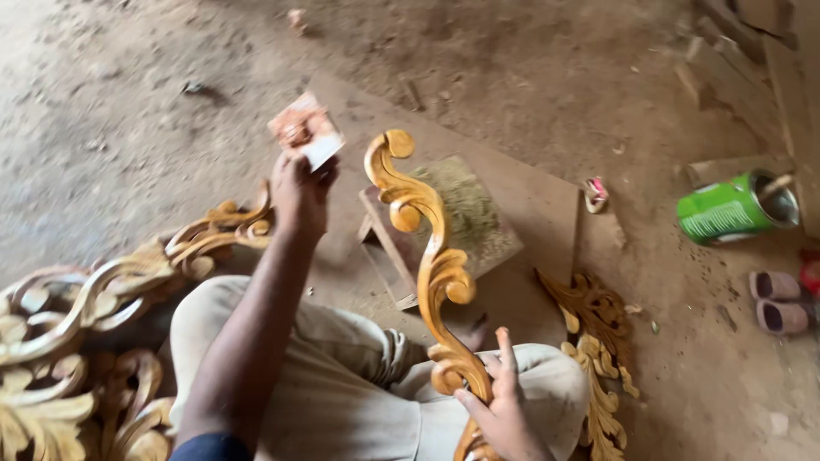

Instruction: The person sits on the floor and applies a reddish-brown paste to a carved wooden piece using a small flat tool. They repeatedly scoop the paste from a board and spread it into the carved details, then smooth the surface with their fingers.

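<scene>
Two hands at work: the right hand [504,410] steadies a smooth-looking carved scroll [431,265], the left hand [299,192] grips worn sandpaper [306,130] lifted clear, other carvings [102,341] on the floor [128,111].

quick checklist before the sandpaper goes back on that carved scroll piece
1. Right hand grips the carved scroll piece at its lower end: ok.
2. Left hand holds the folded sandpaper: ok.
3. Sandpaper touching the wood: not ok, it is raised and apart.
4. Piece upright over the lap: ok.
5. Sandpaper grit left: cannot tell.
6. Green can lies clear at the side: ok.
</scene>
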